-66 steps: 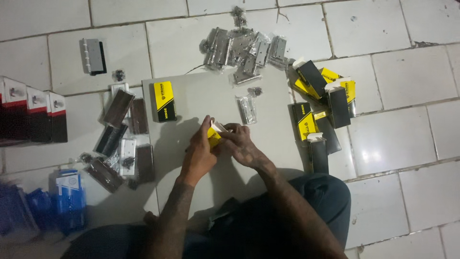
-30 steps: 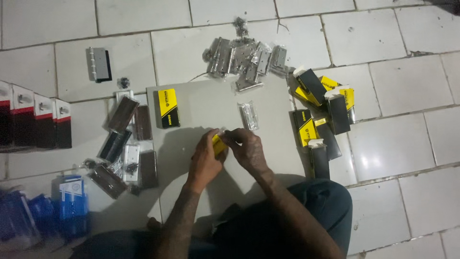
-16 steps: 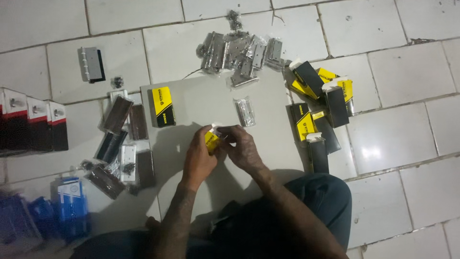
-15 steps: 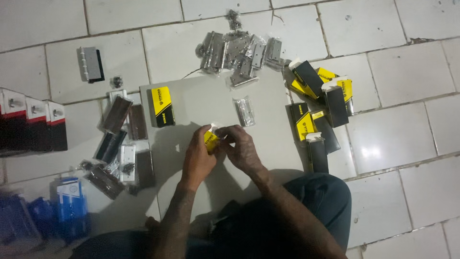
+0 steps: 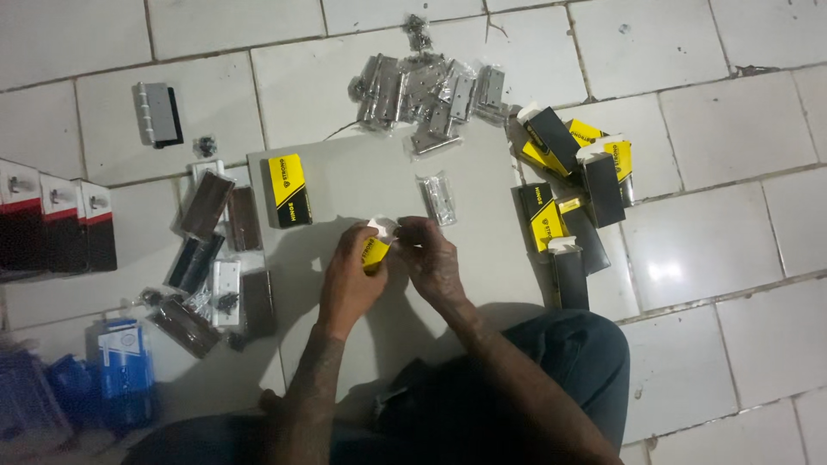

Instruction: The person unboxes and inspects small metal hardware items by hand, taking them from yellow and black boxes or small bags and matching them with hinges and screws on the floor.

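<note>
While both hands meet over the middle of the grey board (image 5: 362,185), the thing they're working on is a small yellow and black box (image 5: 376,252) with a white flap sticking up at its top end. Only a bit of it shows; most of it is buried in the grip. The left hand (image 5: 351,280) is curled around the box from the left side, fingers closed on it. The right hand (image 5: 433,260) comes in from the right with its fingertips pinched at the box's top end by the flap, so both hands have hold of it. The box sits between the two hands, just above the board, roughly at its centre.

Around that: another yellow and black box (image 5: 289,190) lies flat on the board's upper left part, well apart from the hands. A shiny hinge in a clear bag (image 5: 438,197) lies on the board just above the right hand, close but not touching. Past the board's top edge there's a pile of bagged metal hinges (image 5: 426,95). On the right of the board is a cluster of open yellow and black boxes (image 5: 573,194), some with white flaps up. Left of the board there are dark brown hinges (image 5: 220,250) scattered on the white floor tiles (image 5: 715,129), and further left a row of red and black boxes (image 5: 56,226). Blue packets (image 5: 112,375) sit bottom left. Nothing lies between the hands and the box.
</note>
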